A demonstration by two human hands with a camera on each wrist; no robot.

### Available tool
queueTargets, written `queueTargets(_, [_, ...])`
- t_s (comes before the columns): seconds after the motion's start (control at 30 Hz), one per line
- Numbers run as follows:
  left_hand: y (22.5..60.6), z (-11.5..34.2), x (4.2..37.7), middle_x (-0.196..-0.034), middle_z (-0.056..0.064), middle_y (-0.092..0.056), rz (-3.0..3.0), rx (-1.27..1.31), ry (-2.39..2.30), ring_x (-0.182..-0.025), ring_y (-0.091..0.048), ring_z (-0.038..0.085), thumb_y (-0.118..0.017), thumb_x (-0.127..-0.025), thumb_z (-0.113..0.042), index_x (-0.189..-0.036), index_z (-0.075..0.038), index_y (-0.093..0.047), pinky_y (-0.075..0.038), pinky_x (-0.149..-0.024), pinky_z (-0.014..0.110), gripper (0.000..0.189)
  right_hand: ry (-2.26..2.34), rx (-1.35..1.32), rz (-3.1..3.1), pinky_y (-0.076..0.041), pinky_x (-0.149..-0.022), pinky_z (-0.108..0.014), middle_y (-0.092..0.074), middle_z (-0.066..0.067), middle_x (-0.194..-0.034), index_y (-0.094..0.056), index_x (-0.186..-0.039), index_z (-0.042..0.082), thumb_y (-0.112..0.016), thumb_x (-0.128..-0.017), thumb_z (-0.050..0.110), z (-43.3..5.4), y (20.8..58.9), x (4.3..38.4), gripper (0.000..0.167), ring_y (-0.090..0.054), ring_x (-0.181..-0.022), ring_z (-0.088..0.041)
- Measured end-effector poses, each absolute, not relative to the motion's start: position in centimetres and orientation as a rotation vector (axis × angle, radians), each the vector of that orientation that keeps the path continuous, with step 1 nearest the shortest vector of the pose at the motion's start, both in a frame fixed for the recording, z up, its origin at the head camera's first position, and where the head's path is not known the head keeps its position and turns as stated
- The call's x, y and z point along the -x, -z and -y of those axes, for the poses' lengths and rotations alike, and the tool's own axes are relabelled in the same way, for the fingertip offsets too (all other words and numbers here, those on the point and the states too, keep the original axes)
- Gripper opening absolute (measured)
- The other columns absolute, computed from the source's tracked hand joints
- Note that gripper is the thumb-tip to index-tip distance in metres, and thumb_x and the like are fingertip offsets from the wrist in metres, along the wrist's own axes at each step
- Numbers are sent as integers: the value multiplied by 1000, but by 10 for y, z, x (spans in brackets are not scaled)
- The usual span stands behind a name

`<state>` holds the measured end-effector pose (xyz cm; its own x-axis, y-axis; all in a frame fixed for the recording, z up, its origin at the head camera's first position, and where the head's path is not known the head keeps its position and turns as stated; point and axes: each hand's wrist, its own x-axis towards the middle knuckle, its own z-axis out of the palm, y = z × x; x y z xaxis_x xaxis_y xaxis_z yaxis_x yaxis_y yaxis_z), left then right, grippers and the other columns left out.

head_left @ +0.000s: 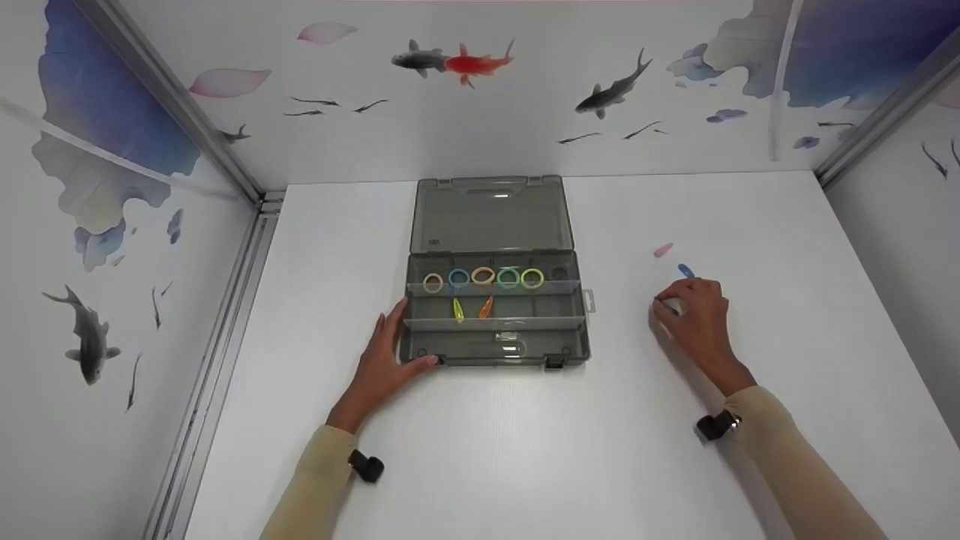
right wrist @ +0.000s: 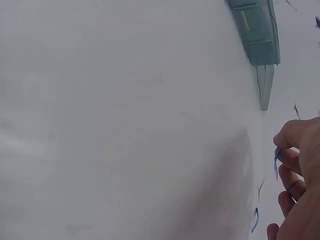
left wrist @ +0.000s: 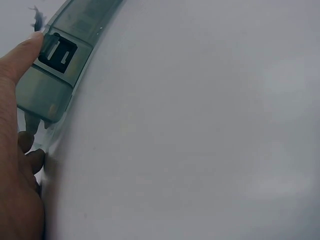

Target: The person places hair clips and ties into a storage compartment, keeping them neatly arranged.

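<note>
A grey see-through compartment box [head_left: 491,363] lies with its lid folded back. My left hand [head_left: 382,369] holds its front left corner, thumb at the front latch [left wrist: 57,52] and fingers along the left side. Several coloured hair ties [head_left: 483,276] stand in the back row. A yellow hair clip [head_left: 458,310] and an orange hair clip [head_left: 486,307] are in the middle row. To the right of the box, my right hand [head_left: 696,319] pinches a small hair clip [right wrist: 276,162], blue in the right wrist view and dark in the head view, between thumb and fingertips.
Beyond the right hand, a pink hair clip [head_left: 663,250] and a blue hair clip [head_left: 686,271] lie on the white table [head_left: 510,465]. A hanging tab [head_left: 589,301] juts from the box's right side. Printed panels with fish stand around the table.
</note>
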<state>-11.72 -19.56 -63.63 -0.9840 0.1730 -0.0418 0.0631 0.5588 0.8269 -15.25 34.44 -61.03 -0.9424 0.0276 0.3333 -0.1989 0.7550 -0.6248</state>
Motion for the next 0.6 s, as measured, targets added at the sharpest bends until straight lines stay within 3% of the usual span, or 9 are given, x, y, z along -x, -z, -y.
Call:
queueTargets(0.23, [638,196,118,-183,13,-21,-2679,-207,-1399,-168,-8,48,-87,-91,-59,-178,-33,-19,-18,-125,81,113,-1073,-282,2527,-33,-105,-66,-69,-22,-107,-81,-94,-3,-81,-89,-10,-324,598,164,8,-53,-115,-43])
queueTargets(0.43, [638,196,118,-183,13,-20,-2655,-185,-1411,-169,-5,45,-86,-91,-62,-178,-32,-19,-17,-127,78,114,-1147,-426,2486,-35,-101,-54,-69,-20,-108,-81,-95,0,-82,-91,-8,-304,590,171,9,-53,-110,-39])
queueTargets(0.6, [638,196,118,-183,14,-19,-2646,-179,-1420,-170,-4,44,-86,-91,-63,-178,-33,-19,-17,-127,78,114,-1211,-481,2502,-35,-103,-52,-69,-17,-109,-83,-98,2,-83,-94,-3,-284,584,175,6,-53,-113,-34])
